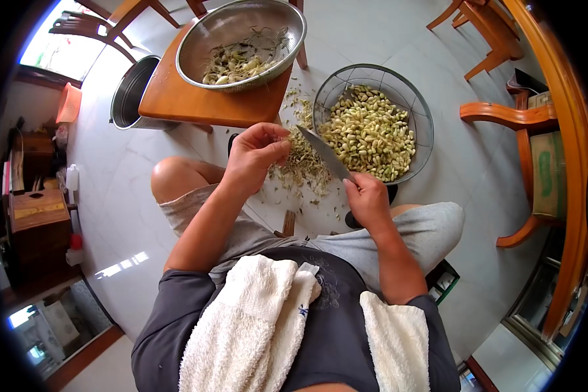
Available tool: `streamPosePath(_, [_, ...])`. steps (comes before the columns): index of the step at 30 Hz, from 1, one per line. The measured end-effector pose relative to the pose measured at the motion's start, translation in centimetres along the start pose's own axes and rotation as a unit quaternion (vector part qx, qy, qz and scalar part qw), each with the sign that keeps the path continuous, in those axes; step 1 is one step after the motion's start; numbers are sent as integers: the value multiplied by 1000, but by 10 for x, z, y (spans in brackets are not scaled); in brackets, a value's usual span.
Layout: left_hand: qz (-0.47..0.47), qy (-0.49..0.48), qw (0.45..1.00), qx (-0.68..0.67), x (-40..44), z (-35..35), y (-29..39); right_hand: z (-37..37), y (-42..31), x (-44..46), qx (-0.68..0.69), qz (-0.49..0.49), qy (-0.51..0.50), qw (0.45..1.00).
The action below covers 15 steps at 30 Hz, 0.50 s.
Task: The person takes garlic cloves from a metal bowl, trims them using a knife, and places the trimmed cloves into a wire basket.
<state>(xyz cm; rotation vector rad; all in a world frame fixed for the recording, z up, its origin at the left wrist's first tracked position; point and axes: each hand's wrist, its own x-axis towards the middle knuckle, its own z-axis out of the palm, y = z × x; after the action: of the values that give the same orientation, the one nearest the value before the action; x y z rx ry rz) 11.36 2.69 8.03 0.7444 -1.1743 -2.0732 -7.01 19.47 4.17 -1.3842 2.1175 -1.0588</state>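
Note:
My right hand point(368, 201) grips a knife point(328, 155) by its handle, the blade slanting up and left over the floor. Just left of the tip, my left hand point(260, 151) is closed, thumb and fingers pinched together; whatever is between them is too small to make out. Beyond the knife stands a round wire basket point(426, 111) holding many small, pale yellow-green bulbs point(366, 134). A metal colander point(293, 57) holds pale bulbs with stringy roots or stems point(238, 64). Dry trimmings point(304, 163) lie scattered on the floor below my hands.
The colander rests on a wooden stool or chair seat point(209, 108), beside a metal bucket point(125, 95). Wooden chairs point(490, 39) and a table edge point(571, 130) stand at the right. A cardboard box point(547, 173) sits there too. A white towel point(242, 320) hangs over my chest.

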Motion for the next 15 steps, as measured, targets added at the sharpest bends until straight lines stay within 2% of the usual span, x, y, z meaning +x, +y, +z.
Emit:
streamPosePath(5, [-53,3,996,-77,0,-6,-3,-4,-14,3,63,22,-4,998])
streamPosePath(15, [-42,2,992,-116,9,-11,-20,-8,-23,2,110,-9,0,994])
